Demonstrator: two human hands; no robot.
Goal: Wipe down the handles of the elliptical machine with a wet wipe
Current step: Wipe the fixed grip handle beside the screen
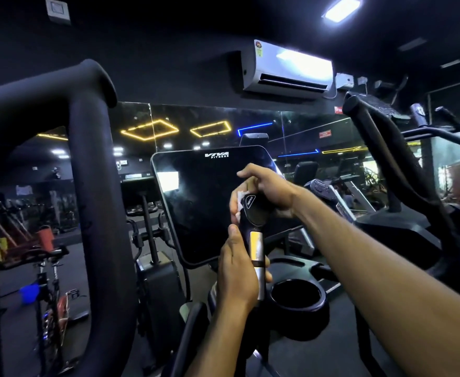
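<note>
A short upright inner handle (256,229) of the elliptical stands in front of the dark console screen (204,202). It has a black top and a silver sensor strip lower down. My left hand (235,270) grips its lower part, thumb pointing up along the side. My right hand (267,189) wraps over the black top and presses a white wet wipe (239,198) against it; only a small bit of the wipe shows at the left of the handle. The big black padded moving handle (92,186) rises at the left, untouched.
A round black cup holder (297,297) sits just right of the gripped handle. Another machine's black arm (392,164) stands at the right. A spin bike (49,268) and a blue bucket (29,293) are at the lower left. Mirrors line the far wall.
</note>
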